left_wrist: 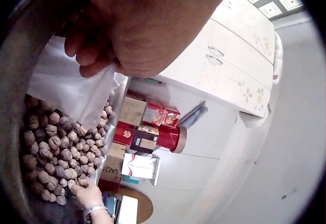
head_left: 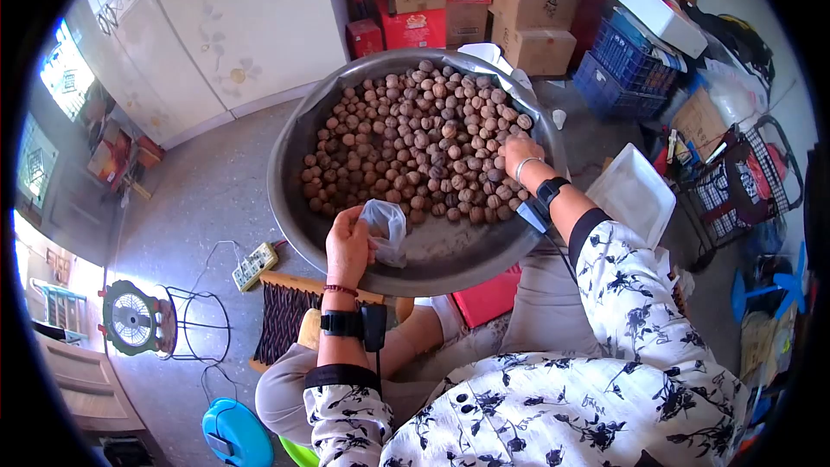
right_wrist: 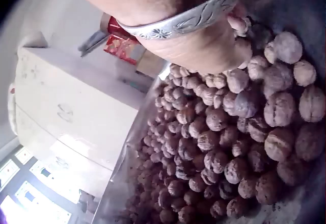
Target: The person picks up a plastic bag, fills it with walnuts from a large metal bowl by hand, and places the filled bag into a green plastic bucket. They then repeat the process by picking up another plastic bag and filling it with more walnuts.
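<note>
A wide grey metal basin (head_left: 278,186) holds a large heap of walnuts (head_left: 415,134), wrinkled and brown. Over its near left side my left hand (head_left: 347,249) grips the edge of a clear plastic bag (head_left: 386,227). In the left wrist view the fingers curl onto the bag (left_wrist: 71,89), which hangs over the nuts. My right hand (head_left: 522,156) reaches down among the walnuts at the basin's right side. In the right wrist view the hand (right_wrist: 204,45) covers most of its own fingers, so I cannot tell whether they hold a walnut.
To the right of the basin lies a white tray (head_left: 634,195). Cardboard boxes (head_left: 536,22) and blue crates (head_left: 627,69) stand behind. A power strip (head_left: 255,266) and a small fan (head_left: 134,318) are on the left, near a woven stool (head_left: 290,320).
</note>
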A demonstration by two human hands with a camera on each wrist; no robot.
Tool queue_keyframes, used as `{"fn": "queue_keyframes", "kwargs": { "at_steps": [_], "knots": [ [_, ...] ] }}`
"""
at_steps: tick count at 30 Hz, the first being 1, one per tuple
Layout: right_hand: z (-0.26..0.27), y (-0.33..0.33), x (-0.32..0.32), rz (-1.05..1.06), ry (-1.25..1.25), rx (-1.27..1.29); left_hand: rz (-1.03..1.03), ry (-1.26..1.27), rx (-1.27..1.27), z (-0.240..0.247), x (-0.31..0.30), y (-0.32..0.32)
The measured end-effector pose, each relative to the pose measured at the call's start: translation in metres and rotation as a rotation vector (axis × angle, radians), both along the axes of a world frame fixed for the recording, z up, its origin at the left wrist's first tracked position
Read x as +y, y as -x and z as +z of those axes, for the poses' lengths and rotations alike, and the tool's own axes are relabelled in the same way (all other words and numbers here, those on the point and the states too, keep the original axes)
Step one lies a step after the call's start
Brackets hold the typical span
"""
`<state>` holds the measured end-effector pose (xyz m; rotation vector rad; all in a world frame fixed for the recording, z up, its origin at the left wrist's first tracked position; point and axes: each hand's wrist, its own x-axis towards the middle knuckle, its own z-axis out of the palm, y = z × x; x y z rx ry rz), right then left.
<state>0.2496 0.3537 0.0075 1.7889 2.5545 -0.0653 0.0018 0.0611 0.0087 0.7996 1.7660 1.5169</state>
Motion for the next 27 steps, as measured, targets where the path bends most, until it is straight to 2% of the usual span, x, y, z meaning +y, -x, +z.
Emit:
{"fn": "queue_keyframes", "kwargs": {
  "at_steps": [7,13,15,21,24,27],
  "knots": [
    [-0.01,-0.009,0.01,0.005,-0.034,-0.134,-0.032,0.012,0.002,0.001,-0.001,-0.001],
    [-0.003,-0.001,-0.01,0.01,-0.092,-0.068,-0.031,0.007,-0.005,-0.005,-0.001,0.004],
    [0.011,0.01,-0.032,0.122,-0.086,0.225,-0.043,0.011,0.008,-0.001,-0.002,0.002],
    [0.037,0.064,-0.102,0.429,0.208,0.909,-0.061,0.016,0.02,-0.003,-0.002,0.004],
    [0.052,0.089,-0.143,0.558,0.295,1.154,-0.06,0.019,0.016,-0.002,-0.001,0.004],
    [0.044,0.106,-0.16,0.713,0.421,1.163,-0.053,0.015,-0.01,-0.003,0.0,0.003]
  ]
}}
